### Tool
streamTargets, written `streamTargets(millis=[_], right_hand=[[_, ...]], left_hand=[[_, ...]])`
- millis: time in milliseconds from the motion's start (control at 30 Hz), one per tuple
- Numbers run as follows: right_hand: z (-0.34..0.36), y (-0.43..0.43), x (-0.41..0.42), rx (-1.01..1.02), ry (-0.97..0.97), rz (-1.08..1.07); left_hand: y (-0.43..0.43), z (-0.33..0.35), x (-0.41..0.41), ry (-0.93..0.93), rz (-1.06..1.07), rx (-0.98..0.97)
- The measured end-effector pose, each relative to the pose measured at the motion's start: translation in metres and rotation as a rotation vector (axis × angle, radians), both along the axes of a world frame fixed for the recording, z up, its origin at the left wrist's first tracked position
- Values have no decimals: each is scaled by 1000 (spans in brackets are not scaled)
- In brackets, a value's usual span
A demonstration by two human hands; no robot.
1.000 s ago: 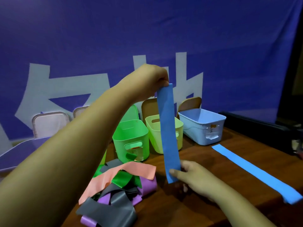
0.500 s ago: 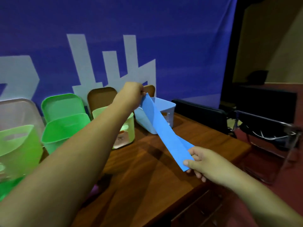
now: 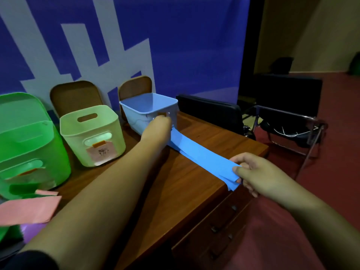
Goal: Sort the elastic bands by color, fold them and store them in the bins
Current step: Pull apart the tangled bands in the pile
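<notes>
**Pinched at both ends, flat blue elastic band (image 3: 200, 154) stretched low**

Thumb and fingers of the right hand (image 3: 259, 172) pinch the band's near, layered end, just past the front edge of the brown wooden table (image 3: 194, 184). The left hand (image 3: 159, 127) seems to clamp the far end, though its fingers are mostly hidden. That end sits just in front of the light blue plastic bin (image 3: 150, 112). The band runs close above the tabletop near its right corner. Wood shows between the band and the pale green plastic bin (image 3: 93, 133).
</notes>
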State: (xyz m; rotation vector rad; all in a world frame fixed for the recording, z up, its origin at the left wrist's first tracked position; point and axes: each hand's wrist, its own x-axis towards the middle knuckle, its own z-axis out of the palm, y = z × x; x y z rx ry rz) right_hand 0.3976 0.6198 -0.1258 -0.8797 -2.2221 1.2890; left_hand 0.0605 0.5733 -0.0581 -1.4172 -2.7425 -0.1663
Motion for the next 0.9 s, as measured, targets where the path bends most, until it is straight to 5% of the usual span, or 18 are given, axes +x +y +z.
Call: streamTargets(millis=[200,500,900], right_hand=[[-9,0,5,-24,-1,37],[-7,4,2,-62,-61,62],[-2,-11,10,133,-142,-36]], left_hand=[[-7,-38,8,176,-29,158],[0,-41,13,243,8,65],[3,-49,19,292,16,18]])
